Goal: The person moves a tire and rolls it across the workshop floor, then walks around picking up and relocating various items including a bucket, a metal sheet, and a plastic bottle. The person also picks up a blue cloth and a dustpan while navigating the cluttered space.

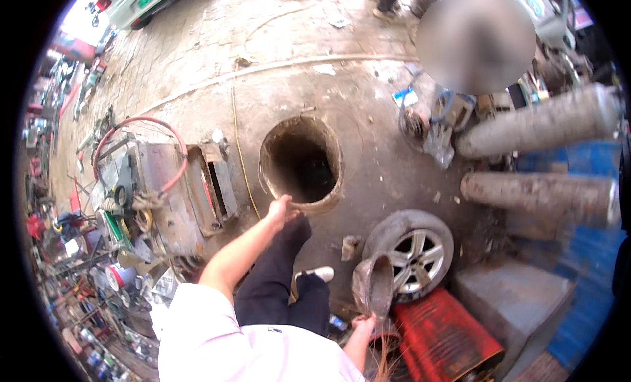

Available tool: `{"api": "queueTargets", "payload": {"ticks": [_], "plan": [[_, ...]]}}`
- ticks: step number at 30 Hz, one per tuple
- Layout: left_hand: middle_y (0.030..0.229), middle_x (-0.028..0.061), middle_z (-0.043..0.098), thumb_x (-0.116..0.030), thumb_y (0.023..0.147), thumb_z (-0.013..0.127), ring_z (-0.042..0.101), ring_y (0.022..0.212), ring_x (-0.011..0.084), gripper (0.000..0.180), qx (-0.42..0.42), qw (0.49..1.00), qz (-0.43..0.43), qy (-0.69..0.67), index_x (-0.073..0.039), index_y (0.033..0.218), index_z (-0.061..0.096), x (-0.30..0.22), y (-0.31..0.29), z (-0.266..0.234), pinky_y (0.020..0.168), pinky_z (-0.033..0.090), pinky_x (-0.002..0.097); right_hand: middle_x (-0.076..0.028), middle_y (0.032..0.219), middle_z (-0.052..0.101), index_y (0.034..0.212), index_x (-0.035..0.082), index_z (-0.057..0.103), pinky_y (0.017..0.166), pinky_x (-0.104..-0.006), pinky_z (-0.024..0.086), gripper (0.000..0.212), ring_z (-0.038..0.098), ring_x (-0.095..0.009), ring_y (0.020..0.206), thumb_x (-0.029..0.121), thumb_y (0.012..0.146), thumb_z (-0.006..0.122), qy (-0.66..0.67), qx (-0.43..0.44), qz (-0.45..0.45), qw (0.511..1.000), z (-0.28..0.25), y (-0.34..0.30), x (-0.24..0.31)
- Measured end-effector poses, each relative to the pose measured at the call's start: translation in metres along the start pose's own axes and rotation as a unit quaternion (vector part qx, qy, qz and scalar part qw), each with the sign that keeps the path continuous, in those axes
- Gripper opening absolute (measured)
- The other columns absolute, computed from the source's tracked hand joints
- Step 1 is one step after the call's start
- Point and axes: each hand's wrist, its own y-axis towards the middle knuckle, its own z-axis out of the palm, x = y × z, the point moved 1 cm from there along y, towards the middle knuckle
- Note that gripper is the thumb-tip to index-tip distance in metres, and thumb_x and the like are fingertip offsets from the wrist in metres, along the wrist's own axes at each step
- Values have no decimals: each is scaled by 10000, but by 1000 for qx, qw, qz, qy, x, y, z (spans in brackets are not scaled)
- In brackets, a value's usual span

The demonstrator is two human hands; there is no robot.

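Note:
A deep round bin (268, 175) with a worn, dirty rim stands open before me; its inside is dark, with something hard to make out at the bottom. My left hand (281, 212) is closed on the bin's near rim. Lower right, my right hand (363, 323) grips the lower edge of a grimy, round, scoop-like pan (363, 283), tilted on its side. Close by that hand, reddish-brown bristles (383, 365) show at the lower edge; what they belong to is hidden.
Beyond the pan lies a wheel with its tyre (407, 227), beside a red metal box (447, 333) and a grey box (513, 290). Two gas cylinders (539, 191) lie at right. A metal cabinet (154, 165) with a red hose (181, 171) stands left. Another person (476, 40) is at the far right.

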Motion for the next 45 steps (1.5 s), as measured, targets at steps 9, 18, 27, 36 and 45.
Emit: {"api": "queueTargets", "payload": {"ticks": [9, 18, 27, 36, 45], "plan": [[598, 61, 514, -254, 754, 500, 521, 473, 137, 206, -123, 962, -7, -245, -50, 779, 478, -155, 70, -35, 405, 430, 248, 48, 529, 404, 698, 174, 435, 343, -174, 307, 270, 385, -74, 408, 404, 720, 573, -218, 18, -123, 968, 277, -149, -21], [624, 85, 549, -283, 761, 501, 550, 522, 163, 217, -120, 850, 31, -513, -81, 832, 463, -326, 198, -151, 433, 463, 263, 26, 720, 530, 882, 125, 537, 408, -172, 356, 220, 418, -68, 503, 299, 762, 600, -376, 240, -196, 874, 604, -219, -162], [624, 71, 573, -257, 777, 475, 576, 547, 158, 228, -216, 724, 73, -651, -40, 718, 511, -433, 311, -288, 481, 502, 255, 26, 545, 441, 632, 128, 474, 357, -225, 275, 238, 343, -84, 404, 209, 701, 688, -491, 261, -298, 775, 855, -313, -498], [678, 95, 572, -228, 793, 461, 582, 595, 168, 237, -229, 643, 99, -724, 5, 805, 501, -455, 409, -386, 521, 513, 249, -69, 870, 479, 932, 36, 493, 641, -285, 375, 346, 481, -166, 742, 341, 783, 562, -676, 334, -201, 625, 934, -323, -764], [842, 166, 527, -444, 784, 500, 569, 720, 257, 513, -204, 579, 112, -782, 38, 947, 438, -439, 454, -381, 657, 530, 337, -83, 1055, 532, 1029, 12, 491, 765, -300, 414, 415, 518, -188, 926, 365, 811, 508, -808, 227, -288, 462, 909, -290, -590]]}}
